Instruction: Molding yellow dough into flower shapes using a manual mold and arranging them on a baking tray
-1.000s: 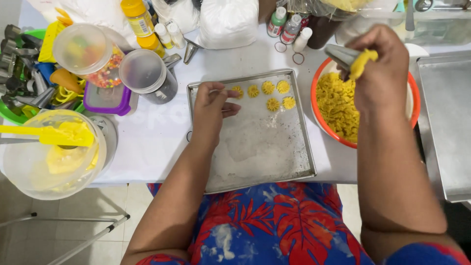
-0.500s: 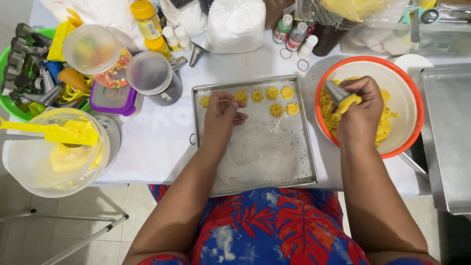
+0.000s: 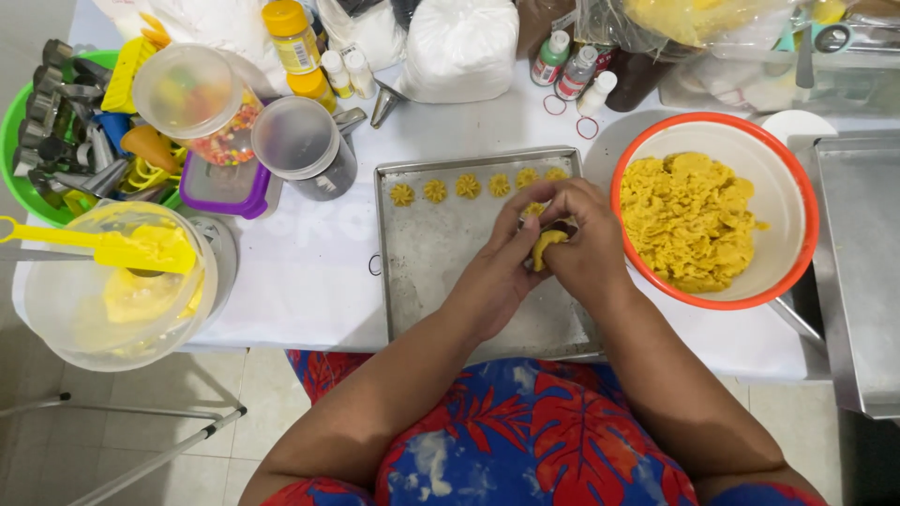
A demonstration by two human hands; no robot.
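Nearest the person, both hands are meeting over the metal tray (image 3: 441, 281). The left hand (image 3: 497, 267) and the right hand (image 3: 586, 248) are pressing together, fingers closed around a lump of yellow dough (image 3: 547, 245) that is peeking out between them, just above the tray's right side. Beyond the hands, a row of small piped cookies (image 3: 466, 186) is sitting along the tray's far edge. To the right, an orange-rimmed bowl (image 3: 792, 178) is holding more dough. To the left, a clear bowl (image 3: 56, 319) is carrying a yellow spatula (image 3: 112, 245). Farther back, jars, bottles and a white bag (image 3: 459, 47) are crowding the table.
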